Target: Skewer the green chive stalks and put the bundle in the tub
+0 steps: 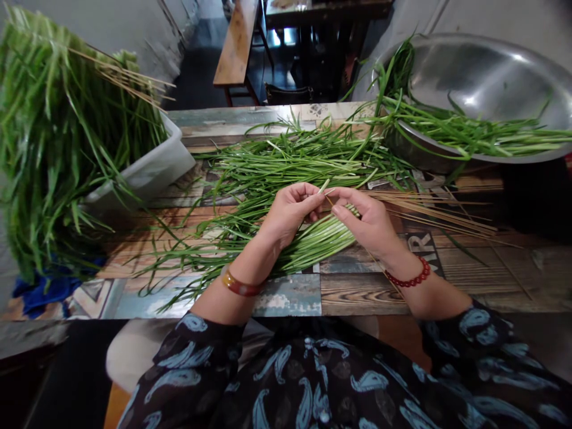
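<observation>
Over the middle of the table, my left hand point(292, 208) pinches the pale end of a garlic chive point(323, 186) between thumb and fingers. My right hand point(364, 217) is closed on a thin bamboo skewer point(378, 262), which slants down past the wrist. The skewer's tip meets the chive at my fingertips; whether it has pierced the stalk is too small to tell. Beneath both hands lies a bundle of chives point(319, 241), pale ends to the right. A larger pile of chives point(286, 161) spreads just behind it.
Loose bamboo skewers point(442, 211) lie at the right. A steel basin point(482, 71) with more chives stands back right. At left, a white plastic bin point(165, 155) carries skewered chives point(58, 131) hanging over its side. A blue cloth point(44, 292) lies at the front left edge.
</observation>
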`<state>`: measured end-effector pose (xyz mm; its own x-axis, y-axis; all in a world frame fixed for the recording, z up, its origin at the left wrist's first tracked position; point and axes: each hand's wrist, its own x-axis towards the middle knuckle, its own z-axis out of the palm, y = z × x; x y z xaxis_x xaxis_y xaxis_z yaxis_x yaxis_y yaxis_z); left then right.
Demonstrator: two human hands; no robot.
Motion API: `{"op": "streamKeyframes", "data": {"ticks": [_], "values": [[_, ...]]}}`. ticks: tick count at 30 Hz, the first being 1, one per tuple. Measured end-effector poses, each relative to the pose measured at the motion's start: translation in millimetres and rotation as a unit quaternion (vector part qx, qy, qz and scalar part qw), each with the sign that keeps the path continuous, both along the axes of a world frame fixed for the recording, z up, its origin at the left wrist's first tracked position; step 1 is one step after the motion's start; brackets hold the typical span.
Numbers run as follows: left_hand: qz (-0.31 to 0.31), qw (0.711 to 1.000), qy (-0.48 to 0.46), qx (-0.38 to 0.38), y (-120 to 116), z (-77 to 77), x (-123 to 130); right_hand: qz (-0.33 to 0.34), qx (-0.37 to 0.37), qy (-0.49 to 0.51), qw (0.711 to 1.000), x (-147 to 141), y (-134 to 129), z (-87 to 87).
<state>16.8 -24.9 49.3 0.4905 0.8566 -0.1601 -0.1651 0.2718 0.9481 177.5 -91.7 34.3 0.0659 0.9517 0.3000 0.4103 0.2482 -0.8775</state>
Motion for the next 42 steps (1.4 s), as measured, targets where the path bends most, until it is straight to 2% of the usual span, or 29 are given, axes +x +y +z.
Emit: {"op": "streamKeyframes", "data": {"ticks": [19,42], "values": [[-0.006,1.0,0.0,-0.006,0.8,-1.7,-0.3,-0.005,0.002,-0.006,1.0,-0.8,-0.3,1.1],[-0.013,1.0,0.005,0.007,0.0,-1.9,-0.3,-0.02,0.039,-0.008,0.999,-2.6,0.7,-3.4]]}}
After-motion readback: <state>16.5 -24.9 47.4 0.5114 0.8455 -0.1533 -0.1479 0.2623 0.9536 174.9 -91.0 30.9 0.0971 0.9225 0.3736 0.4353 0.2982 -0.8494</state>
